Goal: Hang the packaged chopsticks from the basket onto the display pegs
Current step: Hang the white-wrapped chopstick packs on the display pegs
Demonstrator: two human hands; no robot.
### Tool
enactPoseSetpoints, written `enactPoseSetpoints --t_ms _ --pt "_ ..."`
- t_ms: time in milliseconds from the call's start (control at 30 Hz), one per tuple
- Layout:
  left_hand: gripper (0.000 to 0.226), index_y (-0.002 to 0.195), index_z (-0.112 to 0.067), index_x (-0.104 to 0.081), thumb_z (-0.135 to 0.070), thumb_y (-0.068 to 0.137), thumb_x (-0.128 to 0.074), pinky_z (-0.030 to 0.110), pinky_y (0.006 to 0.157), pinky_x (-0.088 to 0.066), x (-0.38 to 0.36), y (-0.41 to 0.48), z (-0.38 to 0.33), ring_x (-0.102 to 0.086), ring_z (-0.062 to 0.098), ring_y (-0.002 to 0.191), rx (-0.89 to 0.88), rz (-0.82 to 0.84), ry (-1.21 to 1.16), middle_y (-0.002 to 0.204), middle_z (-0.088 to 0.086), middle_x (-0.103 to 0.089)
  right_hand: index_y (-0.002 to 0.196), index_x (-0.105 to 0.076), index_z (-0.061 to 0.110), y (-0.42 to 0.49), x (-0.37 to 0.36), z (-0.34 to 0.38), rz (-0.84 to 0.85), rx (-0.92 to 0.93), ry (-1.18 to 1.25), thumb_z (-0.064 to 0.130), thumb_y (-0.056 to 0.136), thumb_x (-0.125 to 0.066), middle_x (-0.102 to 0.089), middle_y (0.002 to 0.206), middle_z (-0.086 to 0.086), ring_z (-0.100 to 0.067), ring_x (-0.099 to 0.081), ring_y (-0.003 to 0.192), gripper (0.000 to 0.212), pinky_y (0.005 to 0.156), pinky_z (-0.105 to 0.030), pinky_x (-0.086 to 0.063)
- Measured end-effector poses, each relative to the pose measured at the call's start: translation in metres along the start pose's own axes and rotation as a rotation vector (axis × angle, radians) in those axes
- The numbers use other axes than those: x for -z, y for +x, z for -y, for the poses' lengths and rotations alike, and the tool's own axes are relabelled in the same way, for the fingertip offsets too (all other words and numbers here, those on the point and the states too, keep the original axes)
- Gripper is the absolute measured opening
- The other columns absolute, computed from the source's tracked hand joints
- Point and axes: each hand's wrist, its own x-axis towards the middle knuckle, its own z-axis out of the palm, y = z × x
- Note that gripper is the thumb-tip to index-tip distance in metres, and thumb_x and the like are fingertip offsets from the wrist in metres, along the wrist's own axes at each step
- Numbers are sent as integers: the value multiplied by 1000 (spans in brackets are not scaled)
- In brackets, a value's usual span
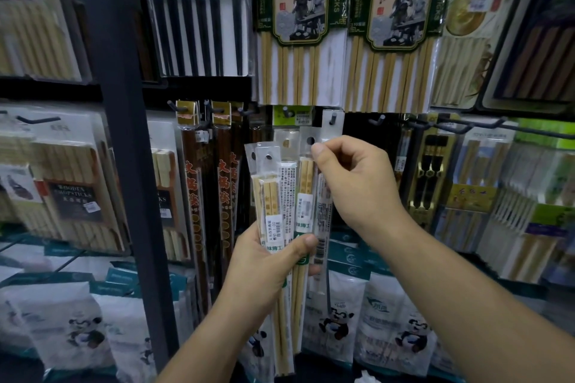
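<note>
The hanging step is in hand. The left hand [273, 255] grips a fan of packs [272, 196] near their middle, thumb across the front, heads up, before the lower rack. The right hand [357, 183] is raised to the rightmost pack [305, 174]. Its fingers [342, 149] are curled, with thumb and forefinger pinched at the pack's top corner, just beside its hole [310, 140]. Just above is a peg [333, 117] with one clear header already on it. Whether the pinch also catches that hung pack I cannot tell. The basket is out of view. Next, I judge, the pinched pack must come free of the fan. Its hole then has to line up with the peg tip and slide back along it without dragging the neighbours loose.
</note>
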Motion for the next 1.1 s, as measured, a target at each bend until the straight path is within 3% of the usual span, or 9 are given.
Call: enactPoseSetpoints --t_ms 67,167,333,400,467,567,900,1000,1100 --pt "20 94 -33 -77 -37 75 -77 26 73 -61 0 0 -2 -76 13 90 -37 -51 86 96 -2 -80 80 -69 13 6 2 1 -53 7 -10 24 101 -61 -55 60 11 0 -50 58 25 57 -14 -43" --pt "7 81 -33 -76 -37 79 -71 16 59 -54 2 2 -2 -69 6 66 -56 -106 116 73 -4 -74 81 -69 12 17 7 2 -148 -1 -4 24 102 -60 -55 58 13 0 -49 55 26 54 -14 -41" --pt "20 93 -11 -64 -31 88 -68 19 53 -52 5 2 -2 -58 13 53 -41 -81 131 58 1 -60 79 -66 1 26 5 1 -196 -22 -21 22 102 -58 -52 57 7 -3 -44 54 33 52 -12 -39" --pt "35 98 -13 -65 -43 80 -71 23 50 -50 6 2 -1 -54 13 50 -17 -69 116 56 0 -56 79 -64 -5 28 4 0 -203 -29 -16 23 103 -57 -51 59 3 -4 -42 54 37 51 -12 -38" --pt "54 105 -15 -64 -60 75 -73 25 48 -47 7 2 0 -49 12 50 -15 -49 75 61 -1 -54 77 -63 -4 29 4 -1 -200 -42 -24 24 103 -57 -46 54 10 -2 -39 50 39 49 -12 -35" --pt "66 106 -18 -59 -78 80 -61 24 48 -44 7 1 0 -47 11 54 -12 -10 55 73 0 -56 74 -63 -1 30 5 -2 -196 -59 -35 24 102 -58 -46 54 9 -2 -39 51 38 52 -14 -37" --pt "39 100 -21 -63 -59 95 -55 23 45 -42 4 0 -1 -49 11 52 32 7 -12 74 -1 -59 71 -62 0 35 7 -3 -214 -59 -91 23 99 -59 -49 53 1 -4 -44 54 36 55 -15 -43" --pt "29 89 -25 -68 -51 92 -56 23 43 -37 5 0 -1 -44 11 50 51 20 -151 74 2 -58 66 -61 7 32 8 -9 -204 -95 -126 24 98 -60 -46 48 14 -1 -40 49 37 50 -12 -37" --pt "24 94 -22 -66 -44 91 -56 23 42 -35 7 0 0 -43 12 49 59 35 -220 75 4 -57 70 -63 13 27 10 -12 -229 -90 -155 29 97 -64 -52 54 14 0 -46 51 32 51 -10 -38"
